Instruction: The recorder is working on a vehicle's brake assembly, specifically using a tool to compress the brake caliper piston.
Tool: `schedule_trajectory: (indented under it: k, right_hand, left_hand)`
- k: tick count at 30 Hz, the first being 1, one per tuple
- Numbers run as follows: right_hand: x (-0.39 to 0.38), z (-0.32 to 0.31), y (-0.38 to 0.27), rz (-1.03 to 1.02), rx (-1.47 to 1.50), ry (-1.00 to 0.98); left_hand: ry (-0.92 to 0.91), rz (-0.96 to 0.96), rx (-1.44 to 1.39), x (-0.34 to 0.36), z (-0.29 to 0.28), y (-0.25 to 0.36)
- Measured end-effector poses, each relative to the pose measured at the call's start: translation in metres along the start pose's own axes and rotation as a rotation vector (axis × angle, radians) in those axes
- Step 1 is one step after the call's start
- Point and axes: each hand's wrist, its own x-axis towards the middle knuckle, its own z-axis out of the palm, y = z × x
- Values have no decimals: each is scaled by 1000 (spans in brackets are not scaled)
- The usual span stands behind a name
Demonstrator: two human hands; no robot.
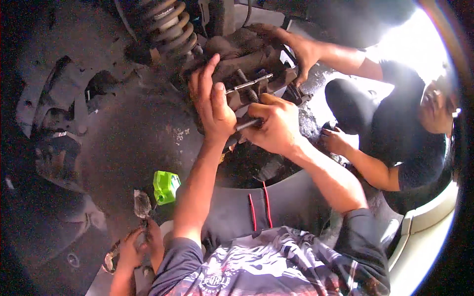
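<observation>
A dark, grimy brake caliper (232,61) sits below the coil spring, with a threaded bolt (243,76) and a thin silver bar (260,79) across its opening. My left hand (211,106) grips the caliper's left side, fingers reaching upward along it, thumb beside the bar's end. Just below the threaded bolt, my right hand (271,123) is curled round a metal rod (249,125) that points toward my left palm. The caliper's lower part is partly hidden behind both hands.
A person in dark clothes (400,133) crouches at right, one hand (306,54) on the caliper's far side. Another person's hands (133,246) hold small items at lower left, near a green container (165,187). A coil spring (170,27) rises above; a pale curved panel (429,227) edges the right.
</observation>
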Motion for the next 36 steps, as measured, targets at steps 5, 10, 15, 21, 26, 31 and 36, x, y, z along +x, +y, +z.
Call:
schedule_trajectory:
  k: [5,10,15,21,26,31,36]
  right_hand:
    - [-2,31,-6,366,870,227]
    - [6,30,-37,637,1791,551]
    - [12,26,-29,708,2335,438]
    - [-21,-28,-15,255,556,376]
    - [-1,-65,-35,-467,-693,12]
    - [12,-41,-13,-533,-908,-140]
    - [19,-32,0,-457,-562,45]
  left_hand:
    - [-24,22,9,2,-1,0]
    - [-22,-51,43,7,4,7]
    - [-13,3,55,14,9,6]
    - [81,15,66,1,-5,-11]
    - [77,5,32,7,3,-6]
    - [147,40,13,4,11,-11]
    - [145,13,-106,3,14,-12]
